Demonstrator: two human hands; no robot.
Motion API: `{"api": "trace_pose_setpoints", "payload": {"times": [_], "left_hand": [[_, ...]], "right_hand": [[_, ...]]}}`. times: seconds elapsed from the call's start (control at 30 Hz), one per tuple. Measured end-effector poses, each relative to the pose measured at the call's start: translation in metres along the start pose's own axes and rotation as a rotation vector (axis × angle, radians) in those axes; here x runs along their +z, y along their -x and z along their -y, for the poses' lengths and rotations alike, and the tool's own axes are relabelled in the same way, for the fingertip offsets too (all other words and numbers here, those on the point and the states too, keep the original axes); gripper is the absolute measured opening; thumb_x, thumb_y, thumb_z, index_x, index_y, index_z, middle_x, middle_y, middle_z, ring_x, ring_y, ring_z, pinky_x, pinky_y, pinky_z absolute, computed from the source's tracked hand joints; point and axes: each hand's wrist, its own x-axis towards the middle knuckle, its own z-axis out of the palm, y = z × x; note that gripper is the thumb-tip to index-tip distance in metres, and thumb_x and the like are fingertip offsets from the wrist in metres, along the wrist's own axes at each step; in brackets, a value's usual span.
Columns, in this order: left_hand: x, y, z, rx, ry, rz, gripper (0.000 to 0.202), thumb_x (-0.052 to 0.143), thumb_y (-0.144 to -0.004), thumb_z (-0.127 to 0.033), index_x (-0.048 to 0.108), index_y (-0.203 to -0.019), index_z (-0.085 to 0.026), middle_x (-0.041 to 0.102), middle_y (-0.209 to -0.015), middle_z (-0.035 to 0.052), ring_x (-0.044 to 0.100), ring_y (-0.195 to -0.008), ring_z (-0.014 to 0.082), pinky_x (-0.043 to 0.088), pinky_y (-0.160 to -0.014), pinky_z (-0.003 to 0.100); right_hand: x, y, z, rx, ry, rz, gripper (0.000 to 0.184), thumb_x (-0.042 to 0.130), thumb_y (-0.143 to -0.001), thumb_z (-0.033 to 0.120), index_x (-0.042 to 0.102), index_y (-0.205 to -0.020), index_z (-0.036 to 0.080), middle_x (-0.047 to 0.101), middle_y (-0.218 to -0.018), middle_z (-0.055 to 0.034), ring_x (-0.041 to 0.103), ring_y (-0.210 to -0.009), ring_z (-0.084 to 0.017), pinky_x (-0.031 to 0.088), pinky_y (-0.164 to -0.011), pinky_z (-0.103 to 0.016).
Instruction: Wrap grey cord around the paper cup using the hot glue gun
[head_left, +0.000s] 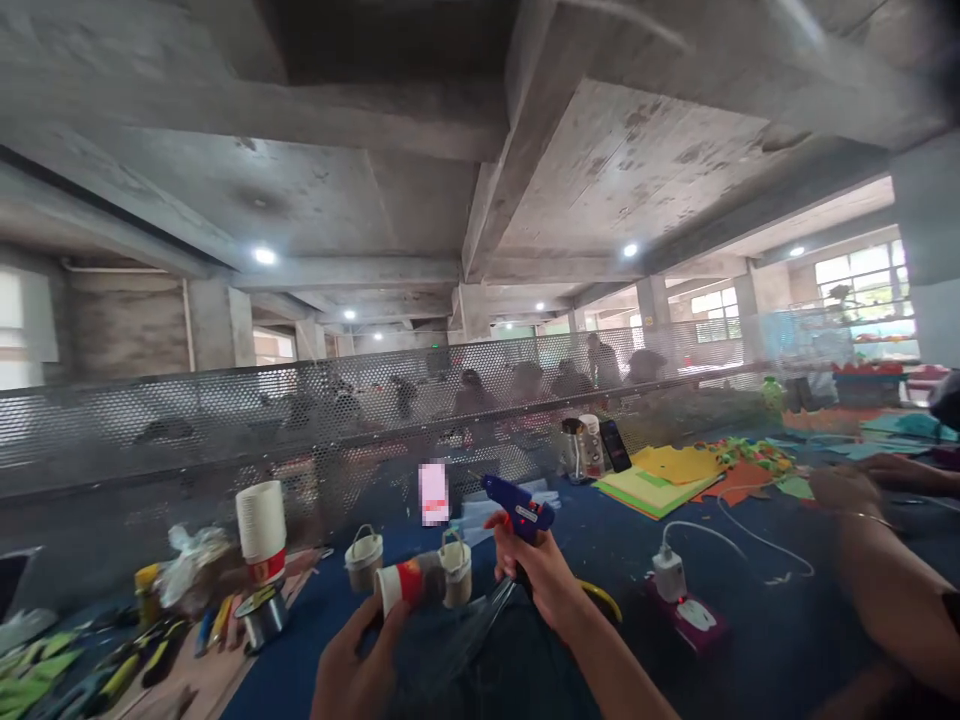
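My left hand (360, 650) is closed around a paper cup (397, 585), white with a red band, tipped on its side. A blurred grey-brown part extends from the cup's right end; I cannot tell what it is. In my right hand (536, 575) is a blue hot glue gun (517, 508), its nozzle pointing up and left, above and to the right of the cup and apart from it. Two small handled buckets stand upright just beyond the cup: a left bucket (364, 565) and a right bucket (457, 575), the right one partly behind the blurred part.
To the left are stacked paper cups (261, 530), a metal-coloured spool (264, 618) and pliers (120, 675). Coloured sheets (660, 480), a phone (615, 445) and a power strip (697, 625) with a charger lie right. Another person's arm (892, 570) reaches in; a perforated screen (390, 400) borders the table.
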Motion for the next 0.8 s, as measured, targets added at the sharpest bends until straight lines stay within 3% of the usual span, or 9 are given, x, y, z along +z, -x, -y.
{"api": "trace_pose_setpoints", "payload": {"times": [0.13,0.23,0.4,0.53,0.67,0.8], "left_hand": [[0.003,-0.014,0.001,0.028,0.158,0.039,0.052,0.068,-0.072,-0.059,0.076,-0.095,-0.012,0.076,-0.085,0.0056,0.068,-0.086,0.029,0.054,-0.075,0.031],[0.007,-0.017,0.011,0.051,0.213,0.053,0.045,0.067,-0.079,-0.051,0.074,-0.101,-0.013,0.075,-0.087,0.0047,0.066,-0.087,0.0267,0.053,-0.075,0.029],[0.007,-0.013,0.021,0.06,0.174,0.024,0.042,0.064,-0.082,-0.05,0.074,-0.097,-0.012,0.073,-0.085,0.0036,0.063,-0.079,0.0228,0.05,-0.07,0.026],[0.001,-0.012,0.017,0.088,0.137,-0.021,0.044,0.063,-0.081,-0.054,0.075,-0.093,-0.013,0.074,-0.084,0.0041,0.065,-0.08,0.0234,0.051,-0.072,0.027],[-0.001,-0.011,0.014,0.094,0.013,-0.079,0.049,0.06,-0.08,-0.059,0.075,-0.086,-0.013,0.072,-0.076,0.0029,0.065,-0.074,0.0233,0.05,-0.061,0.025],[-0.001,-0.012,0.015,0.085,-0.013,-0.118,0.05,0.06,-0.08,-0.059,0.075,-0.089,-0.013,0.074,-0.08,0.004,0.065,-0.076,0.0243,0.05,-0.062,0.025]], "right_hand": [[0.008,0.006,-0.007,0.054,0.167,0.066,0.04,0.072,-0.079,0.051,0.071,-0.102,0.018,0.047,-0.055,0.0052,0.043,-0.049,-0.01,0.047,-0.052,-0.026],[0.011,0.01,-0.019,0.091,0.304,0.064,0.038,0.072,-0.078,0.052,0.073,-0.093,0.016,0.052,-0.059,0.003,0.041,-0.048,-0.009,0.043,-0.047,-0.023],[0.014,0.017,-0.037,0.105,0.402,0.095,0.034,0.071,-0.08,0.049,0.071,-0.088,0.015,0.06,-0.069,0.0003,0.039,-0.049,-0.007,0.036,-0.044,-0.02],[0.021,0.022,-0.032,0.112,0.39,0.139,0.031,0.072,-0.08,0.046,0.069,-0.089,0.017,0.059,-0.068,0.0019,0.042,-0.049,-0.008,0.034,-0.045,-0.021],[0.026,0.025,-0.026,0.111,0.455,0.147,0.025,0.073,-0.079,0.042,0.067,-0.082,0.018,0.053,-0.063,0.0044,0.04,-0.051,-0.009,0.032,-0.047,-0.022],[0.025,0.026,-0.031,0.067,0.509,0.122,0.021,0.073,-0.078,0.039,0.065,-0.076,0.019,0.053,-0.064,0.004,0.042,-0.058,-0.011,0.033,-0.051,-0.022]]}}
